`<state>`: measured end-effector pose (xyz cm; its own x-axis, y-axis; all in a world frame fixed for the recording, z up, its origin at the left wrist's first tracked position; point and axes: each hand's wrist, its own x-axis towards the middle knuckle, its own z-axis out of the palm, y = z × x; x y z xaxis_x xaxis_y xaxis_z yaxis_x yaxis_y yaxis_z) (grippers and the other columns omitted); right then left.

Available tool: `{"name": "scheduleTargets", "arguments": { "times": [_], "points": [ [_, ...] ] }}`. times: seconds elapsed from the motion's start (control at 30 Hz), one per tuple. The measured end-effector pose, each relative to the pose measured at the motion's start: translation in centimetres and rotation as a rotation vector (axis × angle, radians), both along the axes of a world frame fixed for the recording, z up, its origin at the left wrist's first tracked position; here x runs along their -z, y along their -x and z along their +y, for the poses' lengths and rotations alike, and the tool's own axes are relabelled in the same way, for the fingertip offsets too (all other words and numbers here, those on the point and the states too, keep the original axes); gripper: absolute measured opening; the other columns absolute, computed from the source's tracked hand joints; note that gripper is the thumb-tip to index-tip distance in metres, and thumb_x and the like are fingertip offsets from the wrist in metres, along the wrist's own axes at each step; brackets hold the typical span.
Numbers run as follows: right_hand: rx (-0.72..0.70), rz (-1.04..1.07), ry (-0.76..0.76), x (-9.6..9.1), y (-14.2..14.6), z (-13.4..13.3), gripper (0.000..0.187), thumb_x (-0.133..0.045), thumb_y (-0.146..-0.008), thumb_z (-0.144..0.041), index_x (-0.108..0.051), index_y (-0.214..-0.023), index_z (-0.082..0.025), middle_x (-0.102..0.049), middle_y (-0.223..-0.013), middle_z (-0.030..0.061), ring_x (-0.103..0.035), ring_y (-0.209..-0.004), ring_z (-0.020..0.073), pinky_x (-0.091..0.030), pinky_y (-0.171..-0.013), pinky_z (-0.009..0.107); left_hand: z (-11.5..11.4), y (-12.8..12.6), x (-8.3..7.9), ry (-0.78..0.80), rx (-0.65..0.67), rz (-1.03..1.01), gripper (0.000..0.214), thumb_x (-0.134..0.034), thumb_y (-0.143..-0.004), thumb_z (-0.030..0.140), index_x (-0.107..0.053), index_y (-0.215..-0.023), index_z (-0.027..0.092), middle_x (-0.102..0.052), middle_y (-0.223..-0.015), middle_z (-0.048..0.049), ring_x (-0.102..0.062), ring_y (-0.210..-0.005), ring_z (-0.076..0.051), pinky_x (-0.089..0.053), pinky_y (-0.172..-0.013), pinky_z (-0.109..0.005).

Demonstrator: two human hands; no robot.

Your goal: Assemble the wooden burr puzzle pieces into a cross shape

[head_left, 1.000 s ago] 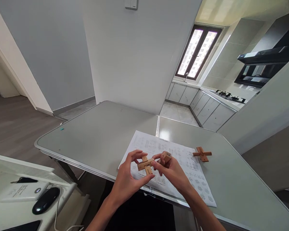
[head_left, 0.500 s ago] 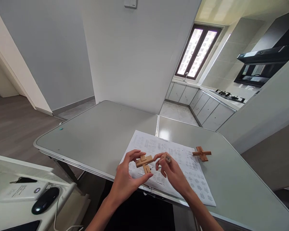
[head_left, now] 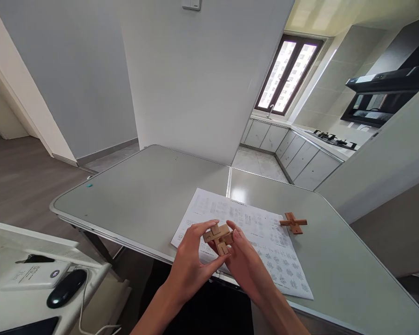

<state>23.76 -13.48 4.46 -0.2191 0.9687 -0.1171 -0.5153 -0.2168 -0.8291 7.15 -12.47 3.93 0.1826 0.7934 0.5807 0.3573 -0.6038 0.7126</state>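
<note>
Pinched between the thumb and fingers of my left hand (head_left: 190, 256) is a partly joined wooden burr puzzle (head_left: 216, 232), its light blocks crossing one another. My right hand (head_left: 247, 263) has its fingers closed on a short wooden block (head_left: 228, 238) that touches the puzzle's right side. How far that block sits in the joint, I cannot tell. Both hands hover over the near part of a printed sheet (head_left: 282, 265) covered in small line diagrams. A darker wooden cross (head_left: 293, 223) of joined pieces rests at the sheet's right edge.
The grey-green folding table (head_left: 143, 195) has a seam down its middle. At lower left, a white side surface (head_left: 7, 242) bears a black mouse (head_left: 66, 288), a white box-like device (head_left: 38, 275) and a cable. A wall (head_left: 195, 83) stands behind the table.
My right hand has moved left, bringing its block from apart to against the puzzle. My left hand has shifted slightly right with the puzzle. The darker cross stays put.
</note>
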Motion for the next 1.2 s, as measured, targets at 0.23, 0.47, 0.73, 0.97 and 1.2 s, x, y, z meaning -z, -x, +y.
{"name": "scheduleTargets", "arguments": {
  "times": [0.23,0.47,0.73,0.97,1.2],
  "points": [
    [0.151,-0.037,0.003,0.3,1.0,-0.8,0.064,-0.073,-0.088,-0.059,-0.04,-0.139,-0.039,-0.068,-0.131,0.0055,-0.061,-0.127,0.0307,-0.052,-0.1,0.047,-0.3,-0.7,0.4,-0.075,0.013,0.047,0.067,-0.078,-0.088,0.022,-0.042,-0.142,0.035,-0.062,-0.14,-0.0056,-0.06,-0.131,-0.026,-0.053,-0.108,-0.047],
    [0.135,-0.095,-0.035,0.4,1.7,-1.7,0.062,-0.071,-0.093,-0.053,-0.035,-0.143,-0.04,-0.064,-0.138,0.0034,-0.058,-0.131,0.0277,-0.049,-0.106,0.047,-0.6,-1.4,0.9,-0.016,0.004,0.029,0.068,-0.081,-0.084,0.017,-0.047,-0.14,0.035,-0.065,-0.136,-0.0041,-0.063,-0.125,-0.025,-0.056,-0.103,-0.044],
    [0.141,-0.444,-0.133,0.7,-0.1,-1.6,0.048,-0.052,-0.099,-0.067,-0.054,-0.137,-0.037,-0.065,-0.138,0.0018,-0.058,-0.132,0.0266,-0.039,-0.117,0.047,-0.3,-0.2,0.4,0.078,-0.001,-0.03,0.07,-0.084,-0.083,0.026,-0.046,-0.141,0.036,-0.065,-0.137,-0.0021,-0.066,-0.123,-0.023,-0.056,-0.105,-0.041],
    [0.119,-0.707,-0.386,-0.5,-1.4,-0.8,0.034,-0.049,-0.105,-0.053,-0.067,-0.109,-0.025,-0.067,-0.13,0.006,-0.061,-0.123,0.0262,-0.049,-0.104,0.037,-0.2,0.5,0.3,-0.026,0.096,-0.003,0.071,-0.083,-0.084,0.025,-0.044,-0.142,0.034,-0.063,-0.141,-0.0055,-0.062,-0.13,-0.024,-0.053,-0.109,-0.042],
    [0.084,-0.767,-0.394,-0.1,-2.5,-0.7,0.037,-0.051,-0.104,-0.051,-0.066,-0.085,-0.023,-0.065,-0.126,0.0054,-0.061,-0.119,0.0246,-0.049,-0.099,0.032,-0.2,0.7,0.2,-0.056,0.203,0.105,0.067,-0.077,-0.09,0.022,-0.041,-0.144,0.036,-0.062,-0.142,-0.0041,-0.058,-0.134,-0.023,-0.053,-0.11,-0.041]
  ]
}}
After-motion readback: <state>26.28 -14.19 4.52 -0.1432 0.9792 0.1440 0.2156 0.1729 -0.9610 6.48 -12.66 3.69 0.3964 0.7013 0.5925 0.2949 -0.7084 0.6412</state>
